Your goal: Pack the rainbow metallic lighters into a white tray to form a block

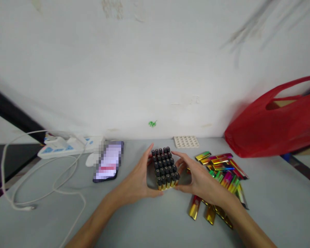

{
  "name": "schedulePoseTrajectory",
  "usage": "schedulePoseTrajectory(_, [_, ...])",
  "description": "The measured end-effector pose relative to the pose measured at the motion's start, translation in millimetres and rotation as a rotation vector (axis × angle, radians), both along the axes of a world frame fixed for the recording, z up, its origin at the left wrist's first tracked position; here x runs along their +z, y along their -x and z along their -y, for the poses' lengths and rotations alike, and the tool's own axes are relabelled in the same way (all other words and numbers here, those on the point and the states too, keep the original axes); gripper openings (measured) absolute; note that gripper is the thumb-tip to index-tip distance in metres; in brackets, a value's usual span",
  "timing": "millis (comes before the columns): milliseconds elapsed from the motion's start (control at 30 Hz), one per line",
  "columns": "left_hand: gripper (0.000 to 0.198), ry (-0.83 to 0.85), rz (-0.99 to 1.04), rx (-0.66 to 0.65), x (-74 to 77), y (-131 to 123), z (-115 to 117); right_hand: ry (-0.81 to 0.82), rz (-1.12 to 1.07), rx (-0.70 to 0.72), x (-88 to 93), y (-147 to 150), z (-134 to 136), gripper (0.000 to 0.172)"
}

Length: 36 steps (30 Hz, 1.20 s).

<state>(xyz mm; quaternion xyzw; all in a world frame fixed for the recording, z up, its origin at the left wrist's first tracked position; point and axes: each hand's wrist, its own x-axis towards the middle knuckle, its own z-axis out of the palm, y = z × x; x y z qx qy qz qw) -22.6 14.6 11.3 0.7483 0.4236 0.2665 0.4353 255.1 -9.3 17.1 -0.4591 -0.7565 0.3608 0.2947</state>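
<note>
A tight block of slim gold pieces with black tops (165, 166) stands upright in rows between my hands. A pale edge, perhaps of a tray, shows beneath the front row. My left hand (138, 181) curves around the block's left side, its thumb reaching along the front. On the other side, my right hand (193, 172) grips the right edge with bent fingers, thumb near the front corner. The exact kind of these pieces is unclear. Beside my right forearm lies a loose heap of shiny metallic sleeves (226, 179) in gold, red, green and pink, partly hidden by that arm.
A white tray with rows of holes (186, 141) lies against the wall. To the left are a phone (110, 160), a power strip (74, 146) and a looping white cable (54, 189). A red bag (276, 120) stands at the back right of the grey table (142, 224).
</note>
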Motion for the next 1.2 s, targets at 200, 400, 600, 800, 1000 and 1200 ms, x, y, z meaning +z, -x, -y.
schedulePoseTrajectory(200, [0.153,0.013,0.014,-0.006,2.2,1.5,-0.2,-0.010,0.016,0.003,-1.1,-2.2,0.1,0.101])
schedulePoseTrajectory(400, [0.151,0.011,0.024,-0.003,3.1,1.2,0.6,-0.013,0.027,0.008,-1.8,-3.1,0.4,0.098])
schedulePoseTrajectory(600, [0.154,-0.002,0.014,-0.006,-3.3,2.4,-1.1,-0.012,0.034,0.006,-3.6,-4.8,0.3,0.099])
schedulePoseTrajectory(800, [0.142,0.058,0.101,0.006,11.9,19.7,-4.5,0.007,0.068,-0.002,-2.7,-4.8,1.5,0.102])
schedulePoseTrajectory(1000, [0.083,-0.178,0.159,0.091,25.3,38.3,-13.0,0.028,0.088,-0.007,0.5,-3.6,1.0,0.102])
schedulePoseTrajectory(1200, [0.062,-0.253,0.032,0.205,16.3,27.7,-14.4,0.034,0.083,-0.009,1.1,-4.3,1.1,0.101])
